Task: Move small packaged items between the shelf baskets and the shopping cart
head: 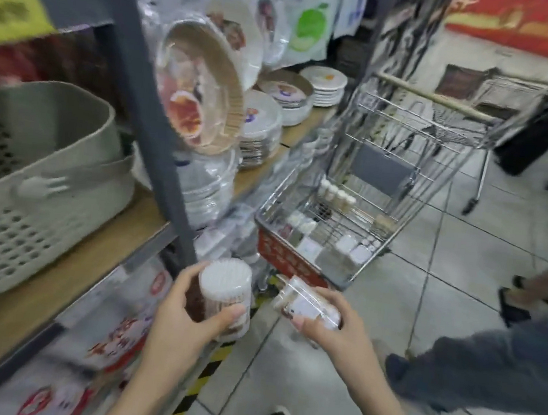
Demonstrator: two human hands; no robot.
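Left hand (184, 310) grips a swab tub (225, 292), right hand (327, 327) a clear packet (305, 306); cart (353, 196) centre frame, grey post (148, 98) and basket (27, 184) at left.

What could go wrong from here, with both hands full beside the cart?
The left hand grips the cotton swab tub by its side only, so it could slip. The right hand pinches a slick clear packet. Another person's leg stands close to the shopping cart, risking a bump.

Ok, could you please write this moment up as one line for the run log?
left hand: grips cotton swab tub | right hand: grips clear packet | shopping cart: ahead, holds small packages | grey basket: on shelf, left
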